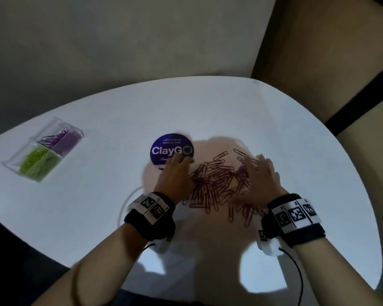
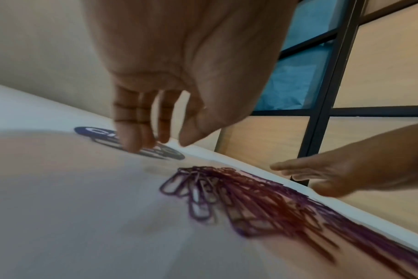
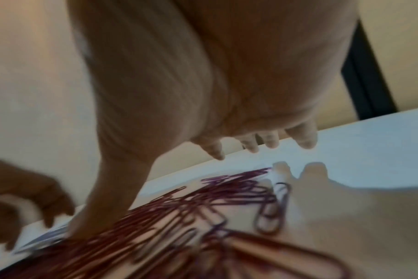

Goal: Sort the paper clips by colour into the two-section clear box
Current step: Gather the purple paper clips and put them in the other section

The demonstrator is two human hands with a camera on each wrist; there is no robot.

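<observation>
**Purple pile bracketed by both hands; box far off at 10 o'clock**

Purple paper clips [image 1: 219,184] are heaped on the worktop [image 1: 97,206]. Left hand [image 1: 175,173] is at the pile's 9 o'clock, right hand [image 1: 261,180] at 3 o'clock; each grip is seen loose, fingers extended, nothing pinched. The two-section clear box [image 1: 43,149] is nearer the left hand.

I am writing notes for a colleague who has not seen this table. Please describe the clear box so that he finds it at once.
Look at the white table, toward its far left part, well apart from both hands. There sits the clear box, with green clips in the nearer section and purple clips in the farther; nothing else here is transparent.
</observation>
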